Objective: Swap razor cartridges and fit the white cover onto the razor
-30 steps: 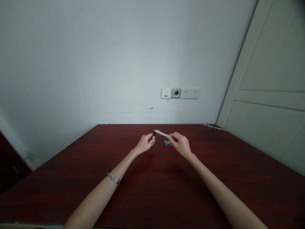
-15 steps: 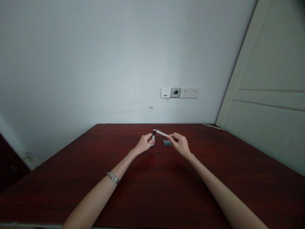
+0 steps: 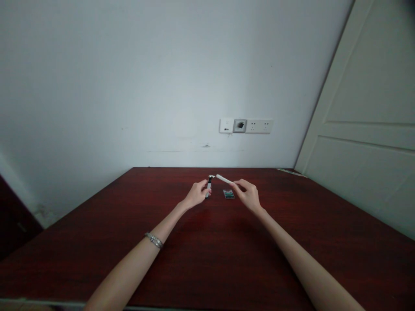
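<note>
My left hand (image 3: 196, 194) is closed round the grey-and-black handle of a razor (image 3: 209, 186), held upright with its pale head at the top. My right hand (image 3: 248, 194) pinches one end of a slim white stick (image 3: 224, 178), whose kind I cannot make out. The stick slants up to the left, and its free tip is just right of the razor head, with a small gap between them. Below the stick, a small clear case (image 3: 228, 194) with something green inside lies on the table, between my two hands.
The dark red wooden table (image 3: 207, 259) reaches back to a pale wall. A row of sockets (image 3: 259, 126) is on the wall above the table. A pale door (image 3: 366, 112) stands along the right side. A thin strip (image 3: 291, 172) lies at the far right edge.
The white stick's tip has moved right, away from the razor head, which it touched or nearly touched before. My right hand shifted slightly right; my left hand stays almost still.
</note>
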The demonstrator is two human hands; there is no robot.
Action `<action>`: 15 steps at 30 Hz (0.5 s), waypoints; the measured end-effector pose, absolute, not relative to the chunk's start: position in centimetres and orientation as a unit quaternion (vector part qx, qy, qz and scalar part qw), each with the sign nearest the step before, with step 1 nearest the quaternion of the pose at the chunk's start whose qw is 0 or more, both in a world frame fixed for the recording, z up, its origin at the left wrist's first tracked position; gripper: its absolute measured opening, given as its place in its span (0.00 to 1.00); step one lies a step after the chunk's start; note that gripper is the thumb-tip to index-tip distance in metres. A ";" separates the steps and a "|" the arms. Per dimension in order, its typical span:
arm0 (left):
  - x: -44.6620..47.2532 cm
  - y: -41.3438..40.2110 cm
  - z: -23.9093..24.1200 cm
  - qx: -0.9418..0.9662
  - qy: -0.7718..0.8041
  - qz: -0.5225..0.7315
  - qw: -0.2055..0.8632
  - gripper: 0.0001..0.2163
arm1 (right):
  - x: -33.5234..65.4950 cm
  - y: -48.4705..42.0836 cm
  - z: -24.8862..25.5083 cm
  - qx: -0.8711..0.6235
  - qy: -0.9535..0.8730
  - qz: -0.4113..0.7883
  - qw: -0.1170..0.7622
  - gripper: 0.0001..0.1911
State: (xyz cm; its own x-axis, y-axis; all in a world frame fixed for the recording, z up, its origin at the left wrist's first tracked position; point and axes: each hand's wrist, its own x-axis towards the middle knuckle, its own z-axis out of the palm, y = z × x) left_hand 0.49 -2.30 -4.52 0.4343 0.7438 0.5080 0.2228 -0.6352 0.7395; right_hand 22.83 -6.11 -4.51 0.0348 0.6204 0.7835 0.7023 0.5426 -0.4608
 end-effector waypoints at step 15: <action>-0.9 -1.9 -4.1 0.845 0.318 0.414 0.114 0.09 | 21.6 -7.6 -2.3 -0.416 -0.779 0.083 0.462 0.18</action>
State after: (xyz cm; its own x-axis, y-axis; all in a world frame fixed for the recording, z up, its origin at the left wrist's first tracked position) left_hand -0.86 -1.92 -4.08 0.4550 0.6317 0.6276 0.4421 -0.7720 0.4567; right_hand 21.59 -7.59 -2.28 -0.2265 0.7243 0.6512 0.5712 0.6404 -0.5135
